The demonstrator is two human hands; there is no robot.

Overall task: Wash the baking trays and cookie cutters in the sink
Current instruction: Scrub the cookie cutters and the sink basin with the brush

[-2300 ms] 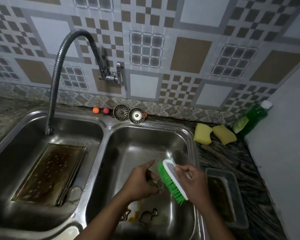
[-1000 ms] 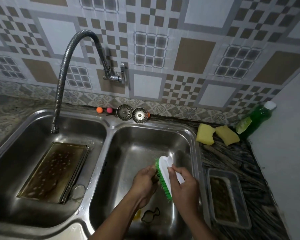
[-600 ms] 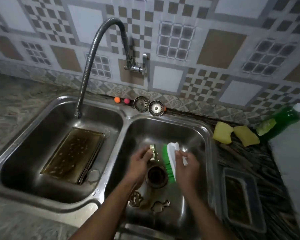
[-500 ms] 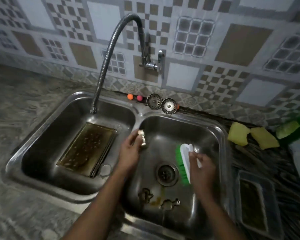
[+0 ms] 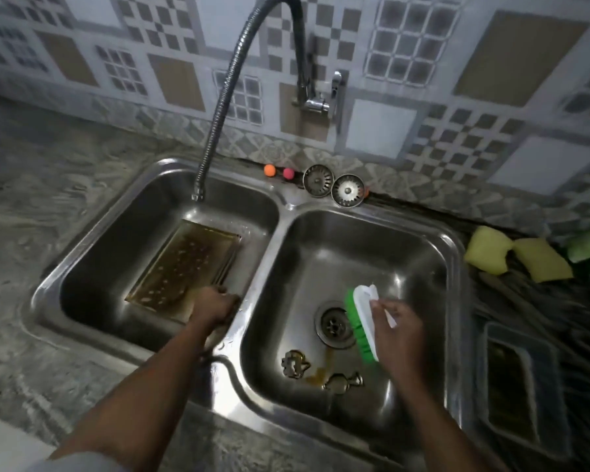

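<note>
Stainless steel, scuffed and wet, shapes the twin-basin sink [image 5: 264,264] we look down into. A person's left hand [image 5: 215,303] sits low in the left basin, knuckles up and fingers curled at the near right corner of a flat, rectangular baking tray [image 5: 184,264] filmed with brown grease. We cannot tell what, if anything, those fingers grip. The right hand [image 5: 401,330] hangs over the right basin, its fingers wrapped round a white-backed scrub brush [image 5: 361,321] whose green bristles face the round drain [image 5: 332,323]. Two outline-shaped metal cookie cutters [image 5: 295,362] lie flat on the basin floor on the near side of the drain, with a brown smear between them and bare steel open beyond. A ribbed flexible spout [image 5: 218,97] arches over the left basin.
</note>
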